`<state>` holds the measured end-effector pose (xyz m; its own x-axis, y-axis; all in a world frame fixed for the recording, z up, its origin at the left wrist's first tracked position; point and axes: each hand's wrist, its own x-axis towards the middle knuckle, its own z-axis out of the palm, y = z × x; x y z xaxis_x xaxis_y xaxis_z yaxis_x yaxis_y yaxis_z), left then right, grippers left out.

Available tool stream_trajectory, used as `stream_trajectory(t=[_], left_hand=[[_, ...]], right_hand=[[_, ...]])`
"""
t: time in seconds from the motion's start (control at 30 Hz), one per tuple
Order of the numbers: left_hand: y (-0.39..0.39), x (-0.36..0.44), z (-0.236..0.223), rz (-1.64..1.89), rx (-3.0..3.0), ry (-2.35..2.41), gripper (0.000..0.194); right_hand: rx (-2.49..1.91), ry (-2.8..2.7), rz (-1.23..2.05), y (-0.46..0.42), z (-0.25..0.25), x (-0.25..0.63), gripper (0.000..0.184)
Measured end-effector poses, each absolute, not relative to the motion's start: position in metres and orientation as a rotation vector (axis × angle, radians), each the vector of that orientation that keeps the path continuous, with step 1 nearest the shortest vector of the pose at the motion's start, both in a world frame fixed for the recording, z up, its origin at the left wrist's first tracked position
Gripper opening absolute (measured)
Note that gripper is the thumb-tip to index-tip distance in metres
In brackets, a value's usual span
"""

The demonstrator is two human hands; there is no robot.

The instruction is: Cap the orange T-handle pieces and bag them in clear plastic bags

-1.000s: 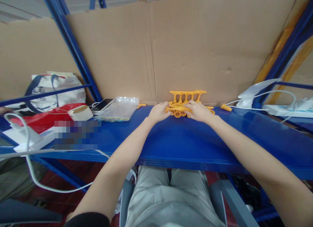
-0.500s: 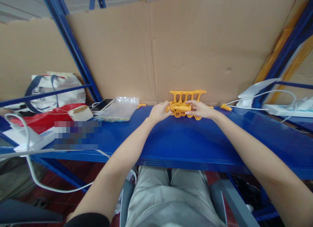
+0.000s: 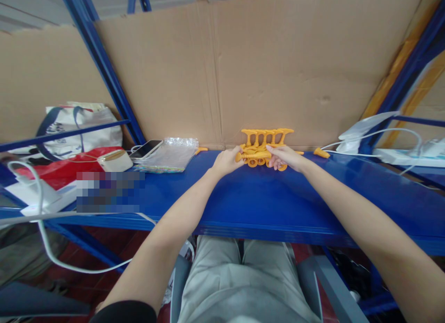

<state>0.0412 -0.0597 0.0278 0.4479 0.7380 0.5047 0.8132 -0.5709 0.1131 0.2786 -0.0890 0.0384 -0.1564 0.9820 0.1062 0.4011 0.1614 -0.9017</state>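
At the back of the blue shelf, my left hand (image 3: 227, 161) is closed on the left end of a yellow plastic piece (image 3: 255, 154) with a rounded end. My right hand (image 3: 285, 157) is closed at the right side of the same piece, thumb at its tip and the other fingers curled below. Just behind and under the hands, a row of yellow T-shaped plastic parts (image 3: 267, 132) stands against the cardboard. Several yellow rings (image 3: 260, 162) show beneath the held piece, partly covered by my fingers.
Another yellow piece (image 3: 321, 153) lies to the right, beside white cables. To the left are a clear plastic packet (image 3: 167, 158), a phone (image 3: 147, 149), a white power bank-like object (image 3: 114, 161), a red bag (image 3: 74, 161) and a white tote bag (image 3: 79, 128). A cardboard wall (image 3: 278, 72) closes the back.
The yellow piece between my hands has turned, its thick ribbed body no longer facing me. My right fingers have curled down and in; the left hand stays nearly in place.
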Motion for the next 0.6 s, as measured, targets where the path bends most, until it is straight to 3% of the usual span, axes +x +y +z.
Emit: stream_trajectory(t=[0.27, 0.53, 0.6], left_hand=[[-0.057, 0.038, 0.028, -0.879, -2.54, -1.389, 0.032], [-0.055, 0.038, 0.027, -0.904, -2.541, -1.345, 0.032], [-0.053, 0.038, 0.026, -0.916, -2.537, -1.333, 0.03]], right_hand=[[-1.357, -1.65, 1.103, -0.094, 0.044, 0.279, 0.055], [-1.14, -1.779, 1.287, -0.087, 0.039, 0.297, 0.023], [-1.084, -1.751, 1.295, -0.086, 0.037, 0.297, 0.024]])
